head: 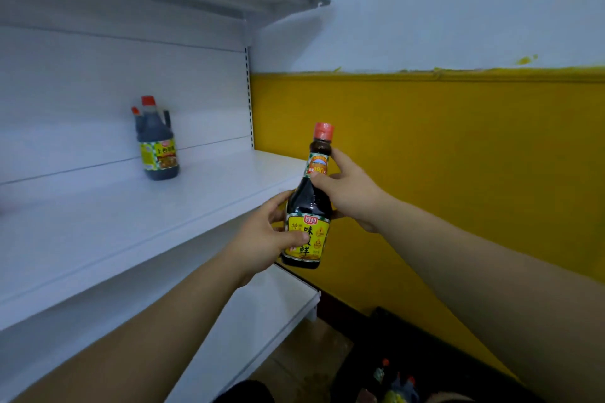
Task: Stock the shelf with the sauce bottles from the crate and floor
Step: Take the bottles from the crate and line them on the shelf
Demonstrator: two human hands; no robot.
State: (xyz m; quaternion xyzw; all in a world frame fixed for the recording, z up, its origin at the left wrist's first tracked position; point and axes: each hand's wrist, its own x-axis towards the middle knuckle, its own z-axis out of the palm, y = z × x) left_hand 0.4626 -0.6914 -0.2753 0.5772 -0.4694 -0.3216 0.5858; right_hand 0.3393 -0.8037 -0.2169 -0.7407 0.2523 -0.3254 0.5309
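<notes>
Two hands on one sauce bottle (307, 206). L hand (265, 235) wraps the labelled lower body, thumb across the label. R hand (347, 193) pinches the neck under the red cap. Bottle is in the air, long axis near vertical, just off the front right corner of the shelf (131, 222), base approx. below board level. Shelf lies left and beyond; L hand is nearer it. Likely needs a lift, then a move left and inward. Two stocked bottles (157, 141) stand upright well to the left, toward the back. Crate (425, 337) is low right and dim, w/ more caps showing.
</notes>
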